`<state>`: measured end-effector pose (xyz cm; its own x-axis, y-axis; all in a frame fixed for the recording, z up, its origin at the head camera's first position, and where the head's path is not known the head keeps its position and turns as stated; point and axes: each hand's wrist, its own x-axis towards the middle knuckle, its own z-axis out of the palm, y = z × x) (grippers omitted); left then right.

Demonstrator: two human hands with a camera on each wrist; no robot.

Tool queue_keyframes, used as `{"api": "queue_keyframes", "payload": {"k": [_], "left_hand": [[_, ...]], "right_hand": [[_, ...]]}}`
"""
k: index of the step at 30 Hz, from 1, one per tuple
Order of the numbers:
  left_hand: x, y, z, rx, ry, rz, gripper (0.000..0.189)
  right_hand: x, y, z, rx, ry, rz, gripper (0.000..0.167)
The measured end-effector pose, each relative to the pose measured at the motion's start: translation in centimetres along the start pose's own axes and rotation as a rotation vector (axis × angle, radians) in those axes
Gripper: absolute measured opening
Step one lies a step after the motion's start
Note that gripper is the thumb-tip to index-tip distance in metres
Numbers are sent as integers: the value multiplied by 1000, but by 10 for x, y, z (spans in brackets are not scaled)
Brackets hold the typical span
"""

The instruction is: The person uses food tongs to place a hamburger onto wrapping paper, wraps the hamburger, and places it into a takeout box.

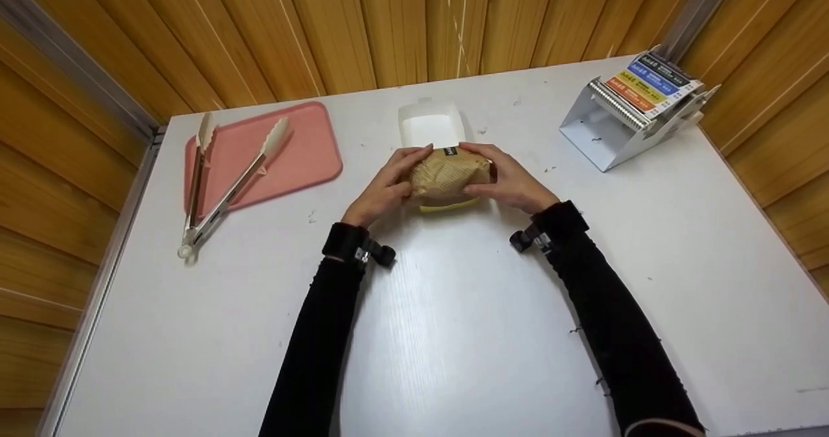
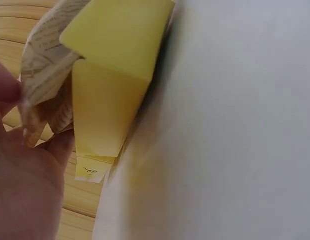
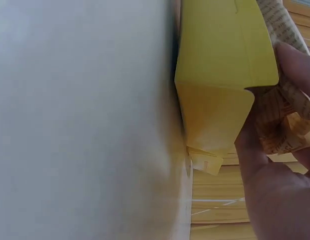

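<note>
Between both hands is a bundle wrapped in brown printed paper (image 1: 447, 177), with a small black label on top. My left hand (image 1: 385, 186) grips its left end and my right hand (image 1: 516, 183) its right end, thumbs on the near side. Just beneath the bundle stands an opened takeaway box (image 1: 432, 125), white inside, its raised lid at the back. In the left wrist view the box's yellow outer wall (image 2: 109, 45) stands on the table beside the crumpled paper. The right wrist view shows the yellow box (image 3: 220, 50) below the fingers. What the paper wraps is hidden.
At the left a pink tray (image 1: 304, 155) lies on the white table (image 1: 453, 333), with spread tongs (image 1: 223, 201) across it. A metal dispenser (image 1: 583, 136) with coloured label rolls stands at the back right. Wood-panelled walls (image 1: 388, 29) border the table.
</note>
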<state>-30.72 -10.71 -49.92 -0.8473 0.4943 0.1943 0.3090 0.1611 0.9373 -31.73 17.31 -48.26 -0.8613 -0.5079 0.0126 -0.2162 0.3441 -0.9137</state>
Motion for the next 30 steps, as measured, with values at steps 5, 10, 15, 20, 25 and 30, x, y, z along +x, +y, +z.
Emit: {"api": "queue_keyframes", "payload": {"k": [5, 10, 15, 20, 25, 30], "left_hand": [[-1, 0, -2, 79, -25, -46, 86], [-1, 0, -4, 109, -27, -61, 85], [-2, 1, -5, 74, -24, -42, 80], [-2, 2, -4, 35, -17, -32, 71], [-1, 2, -4, -58, -12, -60, 59], [-2, -3, -4, -93, -10, -70, 48]], "right_hand": [[-1, 0, 1, -125, -46, 10, 80], [1, -3, 2, -248, -66, 7, 79], [1, -6, 0, -225, -70, 30, 77], [0, -5, -4, -185, -72, 50, 73], [0, 0, -10, -82, -70, 54, 70], [1, 5, -11, 81, -65, 95, 71]]}}
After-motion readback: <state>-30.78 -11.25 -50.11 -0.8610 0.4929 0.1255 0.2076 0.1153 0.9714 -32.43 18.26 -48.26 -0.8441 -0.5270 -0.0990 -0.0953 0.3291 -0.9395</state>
